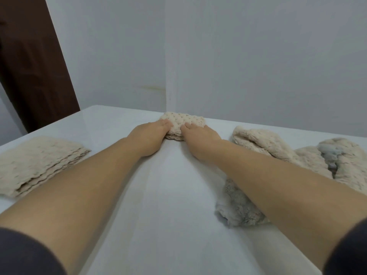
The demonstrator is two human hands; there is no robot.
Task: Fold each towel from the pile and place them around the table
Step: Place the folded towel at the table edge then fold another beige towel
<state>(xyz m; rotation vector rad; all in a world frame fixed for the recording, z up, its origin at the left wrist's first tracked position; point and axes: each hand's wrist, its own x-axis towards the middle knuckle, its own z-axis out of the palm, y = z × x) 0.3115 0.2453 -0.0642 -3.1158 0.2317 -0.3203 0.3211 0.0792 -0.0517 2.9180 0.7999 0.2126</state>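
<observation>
Sleeves (23,253) frame the bottom corners, and our bare forearms run up the counter (158,195) to a folded towel (184,119) at its far edge, in the upper middle of the frame. Our left hand (153,133) and right hand (200,135) each hold its near edge. The fingers are curled over the top and the thumbs are out of sight beneath, so we read both as pinching it.

We judge this to be the placing step, with the towel folded small and being set down. Another folded one, the left towel (37,163), already lies at the left of the frame. The pile (288,153) sits crumpled at the right, and a grey towel (236,207) trails from under our right forearm.

Next we need to let go cleanly so the layers stay square. Then we reach right for one loose towel without dragging its neighbours along.
</observation>
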